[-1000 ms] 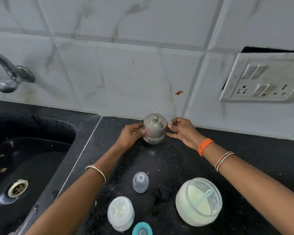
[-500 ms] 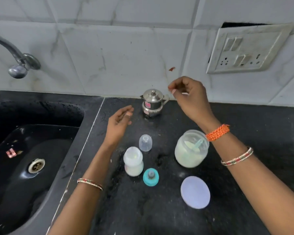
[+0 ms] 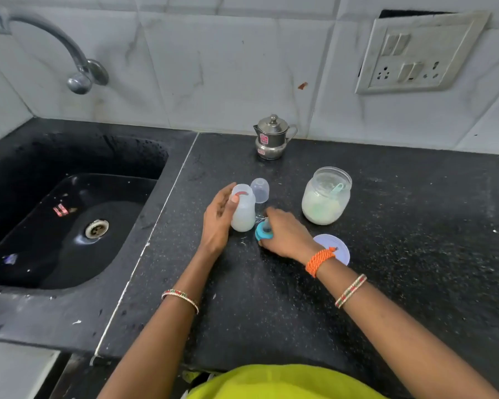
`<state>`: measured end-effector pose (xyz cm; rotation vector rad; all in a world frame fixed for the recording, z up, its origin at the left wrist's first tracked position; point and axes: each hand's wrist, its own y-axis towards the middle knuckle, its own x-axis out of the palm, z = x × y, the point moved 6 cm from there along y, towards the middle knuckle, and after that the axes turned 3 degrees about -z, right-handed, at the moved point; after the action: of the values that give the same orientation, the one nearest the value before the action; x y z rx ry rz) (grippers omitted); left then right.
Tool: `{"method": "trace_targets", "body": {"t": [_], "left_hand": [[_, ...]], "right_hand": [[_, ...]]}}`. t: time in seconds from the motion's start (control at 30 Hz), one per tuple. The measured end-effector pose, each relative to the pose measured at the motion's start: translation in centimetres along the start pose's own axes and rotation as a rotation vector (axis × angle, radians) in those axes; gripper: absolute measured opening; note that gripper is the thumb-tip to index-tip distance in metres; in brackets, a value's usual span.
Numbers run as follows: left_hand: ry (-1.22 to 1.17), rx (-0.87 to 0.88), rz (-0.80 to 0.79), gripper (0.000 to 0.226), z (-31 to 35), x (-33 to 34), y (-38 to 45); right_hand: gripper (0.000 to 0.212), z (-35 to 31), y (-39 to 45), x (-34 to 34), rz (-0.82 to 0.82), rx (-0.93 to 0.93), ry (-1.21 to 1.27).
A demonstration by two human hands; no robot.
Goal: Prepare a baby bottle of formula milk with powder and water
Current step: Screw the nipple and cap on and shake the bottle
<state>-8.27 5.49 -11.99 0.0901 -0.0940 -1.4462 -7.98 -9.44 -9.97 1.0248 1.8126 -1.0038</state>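
Observation:
A translucent baby bottle (image 3: 244, 210) with milky liquid stands open-topped on the black counter. My left hand (image 3: 218, 217) wraps its left side, thumb on the rim. My right hand (image 3: 285, 236) closes on the teal nipple ring (image 3: 262, 232) lying just right of the bottle's base. The clear bottle cap (image 3: 260, 190) stands behind the bottle. An open jar of formula powder (image 3: 326, 197) with a teal scoop inside sits to the right. Its round lid (image 3: 336, 249) lies flat, partly under my right wrist. A small steel water pot (image 3: 272, 138) with a lid stands by the wall.
A black sink (image 3: 69, 220) with a drain lies to the left, under a metal tap (image 3: 78, 73). The tiled wall holds a socket panel (image 3: 415, 53) at the upper right. The counter's front edge is near my yellow-clad body.
Both hands let go of the steel pot at the wall and came back toward me. My left hand took hold of the bottle; my right hand dropped onto the teal nipple ring.

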Motion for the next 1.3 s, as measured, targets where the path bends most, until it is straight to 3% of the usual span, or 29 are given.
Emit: {"method": "trace_targets", "body": {"t": [0.07,0.17,0.27,0.47,0.63,0.87,1.03,1.3], "left_hand": [[0.122,-0.012,-0.052,0.059,-0.5,0.2,-0.6],[0.241,-0.022,-0.064,0.053,-1.1,0.1,-0.6],[0.254,0.0,-0.05,0.05,-1.1,0.0,-0.3],[0.286,0.011,-0.044,0.052,-1.1,0.0,-0.1],[0.291,-0.01,-0.046,0.052,-1.0,-0.1,-0.2],[0.274,-0.014,-0.052,0.051,-1.5,-0.1,0.1],[0.268,-0.037,-0.077,0.045,-1.3,-0.1,0.2],[0.264,-0.028,-0.072,0.049,-1.4,-0.2,0.2]], "right_hand": [[0.04,0.3,0.0,-1.0,0.001,0.026,0.01],[0.046,-0.1,-0.3,-4.6,0.097,0.021,0.075],[0.052,-3.0,-0.6,-9.1,0.244,-0.174,0.142],[0.039,-8.4,1.3,-10.0,0.099,-0.352,-0.104],[0.041,-9.0,2.8,-8.9,-0.003,-0.315,-0.192],[0.051,-10.2,3.3,-8.8,0.012,-0.281,-0.303],[0.04,-10.3,3.6,-9.6,-0.076,-0.256,-0.264],[0.037,-9.8,4.0,-9.2,-0.075,-0.239,-0.259]]}}
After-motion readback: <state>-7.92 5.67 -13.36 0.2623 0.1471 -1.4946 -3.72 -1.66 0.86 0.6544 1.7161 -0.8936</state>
